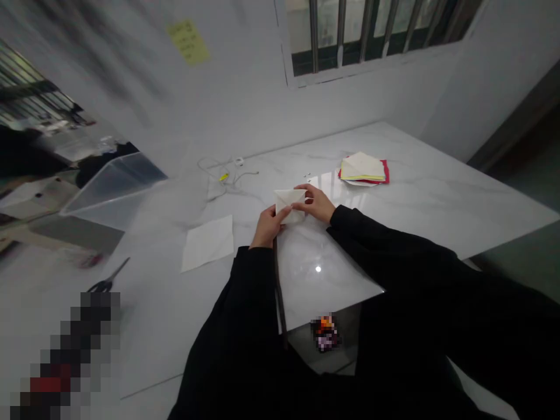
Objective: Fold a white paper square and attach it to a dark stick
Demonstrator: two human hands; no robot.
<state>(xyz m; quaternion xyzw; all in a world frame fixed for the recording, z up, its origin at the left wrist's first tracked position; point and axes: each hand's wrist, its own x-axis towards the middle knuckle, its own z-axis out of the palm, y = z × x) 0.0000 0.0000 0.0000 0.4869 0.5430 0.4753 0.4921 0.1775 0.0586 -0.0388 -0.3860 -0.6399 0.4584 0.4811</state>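
A small white paper envelope [284, 198], with creases running to its middle, is held up over the marble-patterned table. My left hand [266, 226] grips its lower left side, thumb on the front face. On the right, my right hand [320, 204] pinches the envelope's edge, with a fingertip and thumb near its centre. Both hands are closed on the paper. To the left of my left hand lies a flat white sheet of paper [208, 244].
Beyond my right hand sits a stack of folded coloured paper [362, 168]. A white cable [214, 175] with a yellow tag lies at the back. Scissors [105, 284] rest at the left, near a clear plastic bin [118, 186]. A yellow note [188, 42] is on the wall.
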